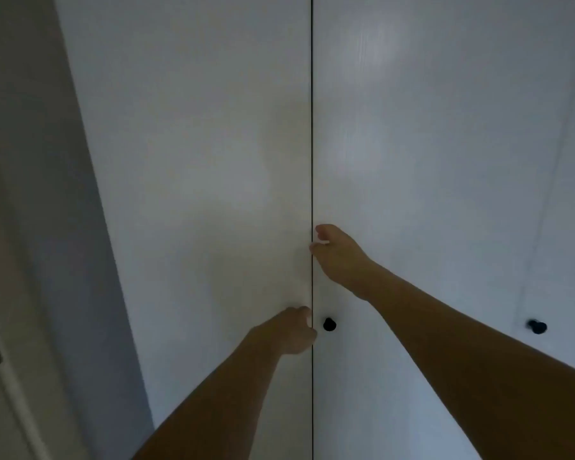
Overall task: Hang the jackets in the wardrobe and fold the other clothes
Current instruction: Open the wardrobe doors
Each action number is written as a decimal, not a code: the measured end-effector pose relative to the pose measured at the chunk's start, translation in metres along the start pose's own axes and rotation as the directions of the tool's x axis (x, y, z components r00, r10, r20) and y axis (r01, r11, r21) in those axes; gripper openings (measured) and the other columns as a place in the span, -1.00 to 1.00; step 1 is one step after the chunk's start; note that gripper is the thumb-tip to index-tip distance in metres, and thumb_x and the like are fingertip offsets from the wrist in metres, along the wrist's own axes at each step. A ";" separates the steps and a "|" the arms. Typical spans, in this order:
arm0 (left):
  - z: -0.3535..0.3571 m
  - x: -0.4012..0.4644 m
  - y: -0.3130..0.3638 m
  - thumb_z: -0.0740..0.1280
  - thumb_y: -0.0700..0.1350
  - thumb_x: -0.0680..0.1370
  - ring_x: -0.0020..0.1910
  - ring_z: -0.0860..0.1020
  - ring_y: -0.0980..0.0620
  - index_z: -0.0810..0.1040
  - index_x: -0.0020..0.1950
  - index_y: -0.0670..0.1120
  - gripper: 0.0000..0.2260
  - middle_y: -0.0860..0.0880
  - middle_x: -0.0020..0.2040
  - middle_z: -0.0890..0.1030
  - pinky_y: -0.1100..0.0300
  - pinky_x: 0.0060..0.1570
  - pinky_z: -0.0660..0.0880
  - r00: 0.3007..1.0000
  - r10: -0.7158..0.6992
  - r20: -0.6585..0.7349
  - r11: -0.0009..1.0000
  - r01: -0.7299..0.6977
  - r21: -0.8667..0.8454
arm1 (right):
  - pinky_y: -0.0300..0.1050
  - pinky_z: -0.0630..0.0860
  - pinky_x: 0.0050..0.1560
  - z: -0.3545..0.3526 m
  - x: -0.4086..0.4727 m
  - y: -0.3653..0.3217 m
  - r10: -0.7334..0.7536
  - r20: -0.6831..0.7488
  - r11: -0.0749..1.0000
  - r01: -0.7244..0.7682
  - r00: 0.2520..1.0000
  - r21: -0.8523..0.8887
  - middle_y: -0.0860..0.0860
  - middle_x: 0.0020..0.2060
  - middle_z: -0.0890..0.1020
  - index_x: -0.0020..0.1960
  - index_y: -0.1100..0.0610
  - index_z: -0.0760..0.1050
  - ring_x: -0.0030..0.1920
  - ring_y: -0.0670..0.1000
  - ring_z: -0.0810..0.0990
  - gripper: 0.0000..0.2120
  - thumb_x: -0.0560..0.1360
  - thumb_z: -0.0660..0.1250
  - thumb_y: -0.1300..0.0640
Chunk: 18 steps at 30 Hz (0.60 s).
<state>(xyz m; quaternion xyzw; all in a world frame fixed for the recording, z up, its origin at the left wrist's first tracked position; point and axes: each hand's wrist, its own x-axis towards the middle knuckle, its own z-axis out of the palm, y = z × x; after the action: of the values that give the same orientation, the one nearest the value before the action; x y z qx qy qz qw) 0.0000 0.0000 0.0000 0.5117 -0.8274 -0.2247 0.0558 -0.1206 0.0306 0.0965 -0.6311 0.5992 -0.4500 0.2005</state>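
Observation:
The white wardrobe fills the view, and its left door (196, 194) and right door (429, 194) meet at a thin dark seam. My left hand (289, 332) is curled at the seam on the left door, level with the black knob (329, 324) of the right door; it covers the spot where the left door's own knob would sit. Higher up, my right hand (337, 257) rests on the right door with its thumb and fingertips touching the door's edge at the seam. No clothes or hangers are in view.
A second black knob (536, 326) sits on another white door panel at the far right. A grey wall (47, 194) runs down the left of the wardrobe, with a pale door frame (0, 360) at the lower left.

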 end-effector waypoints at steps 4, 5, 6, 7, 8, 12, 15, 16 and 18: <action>0.013 0.007 0.004 0.12 -0.07 0.64 0.38 0.34 -0.19 0.22 0.50 -0.19 -0.55 -0.21 0.49 0.14 0.01 0.36 0.32 0.994 -0.079 -0.076 0.991 0.087 0.102 | -0.19 0.33 0.12 -0.001 0.008 0.012 0.039 0.023 0.999 -0.040 0.999 0.011 0.06 0.43 0.33 0.51 0.11 0.20 0.27 0.01 0.40 -0.54 0.63 0.15 0.10; 0.017 0.008 0.003 0.13 -0.09 0.63 0.39 0.33 -0.20 0.21 0.50 -0.20 -0.54 -0.22 0.50 0.12 0.01 0.37 0.32 0.992 -0.101 -0.079 0.988 0.109 0.105 | -0.21 0.36 0.07 0.000 0.010 0.015 0.053 0.023 0.998 -0.054 0.998 0.028 0.06 0.41 0.35 0.51 0.11 0.21 0.20 -0.02 0.43 -0.54 0.63 0.15 0.11; 0.021 0.009 0.002 0.13 -0.11 0.62 0.40 0.34 -0.19 0.20 0.51 -0.20 -0.54 -0.21 0.50 0.14 0.01 0.37 0.32 0.991 -0.110 -0.081 0.989 0.117 0.093 | -0.26 0.38 -0.02 0.001 0.011 0.018 0.059 0.023 0.997 -0.060 0.998 0.044 0.05 0.38 0.37 0.50 0.11 0.22 0.08 -0.08 0.46 -0.55 0.62 0.15 0.12; 0.023 0.010 0.001 0.14 -0.14 0.61 0.39 0.35 -0.18 0.22 0.50 -0.20 -0.55 -0.19 0.49 0.20 0.02 0.37 0.33 0.990 -0.107 -0.094 0.991 0.114 0.069 | -0.30 0.37 -0.12 0.001 0.012 0.021 0.062 0.025 0.996 -0.064 0.998 0.062 0.05 0.36 0.39 0.49 0.10 0.23 -0.02 -0.14 0.44 -0.56 0.62 0.15 0.12; 0.025 0.011 -0.001 0.15 -0.17 0.60 0.37 0.38 -0.16 0.26 0.48 -0.20 -0.56 -0.17 0.46 0.28 0.02 0.36 0.34 0.988 -0.099 -0.120 0.993 0.106 0.051 | -0.31 0.36 -0.17 0.003 0.012 0.023 0.060 0.024 0.995 -0.062 0.998 0.076 0.04 0.35 0.39 0.49 0.10 0.23 -0.04 -0.15 0.42 -0.56 0.62 0.14 0.12; 0.023 0.009 -0.006 0.19 -0.22 0.57 0.31 0.45 -0.10 0.39 0.40 -0.11 -0.62 -0.09 0.34 0.45 0.07 0.29 0.41 0.976 -0.087 -0.202 0.987 0.112 0.117 | -0.33 0.34 -0.12 0.011 0.005 0.033 0.060 0.055 0.993 -0.065 0.997 0.097 0.04 0.37 0.38 0.50 0.10 0.22 0.09 -0.06 0.41 -0.57 0.64 0.13 0.10; 0.022 -0.007 -0.010 0.19 -0.22 0.55 0.18 0.54 -0.12 0.54 0.24 -0.08 -0.70 -0.09 0.18 0.57 0.07 0.18 0.49 0.968 -0.079 -0.237 0.987 0.109 0.117 | -0.42 0.34 -0.28 0.014 -0.008 0.024 0.039 0.049 0.993 -0.044 0.998 0.105 0.09 0.26 0.48 0.44 0.14 0.28 0.05 -0.04 0.51 -0.63 0.65 0.12 0.10; 0.023 -0.016 -0.012 0.18 -0.20 0.55 0.10 0.58 -0.12 0.58 0.11 -0.08 -0.77 -0.09 0.07 0.61 0.07 0.11 0.52 0.963 -0.074 -0.261 0.988 0.105 0.110 | -0.44 0.33 -0.31 0.014 -0.013 0.019 0.033 0.051 0.993 -0.039 0.998 0.111 0.06 0.20 0.50 0.45 0.13 0.28 -0.05 -0.11 0.50 -0.63 0.66 0.12 0.09; 0.027 -0.037 -0.014 0.17 -0.11 0.59 -0.08 0.62 -0.11 0.55 -0.12 -0.07 -0.81 -0.05 -0.17 0.60 0.08 -0.02 0.57 0.949 -0.059 -0.308 0.993 0.089 0.084 | -0.40 0.32 -0.32 0.015 -0.025 0.006 0.003 0.060 0.993 -0.011 0.998 0.121 -0.02 0.06 0.49 0.41 0.07 0.32 -0.17 -0.19 0.45 -0.66 0.66 0.11 0.06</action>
<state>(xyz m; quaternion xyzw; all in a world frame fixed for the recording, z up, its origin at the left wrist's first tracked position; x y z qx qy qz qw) 0.0202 0.0352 -0.0246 0.5731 -0.7988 -0.1047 0.1496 -0.1090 0.0484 0.0764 -0.6288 0.5667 -0.4657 0.2580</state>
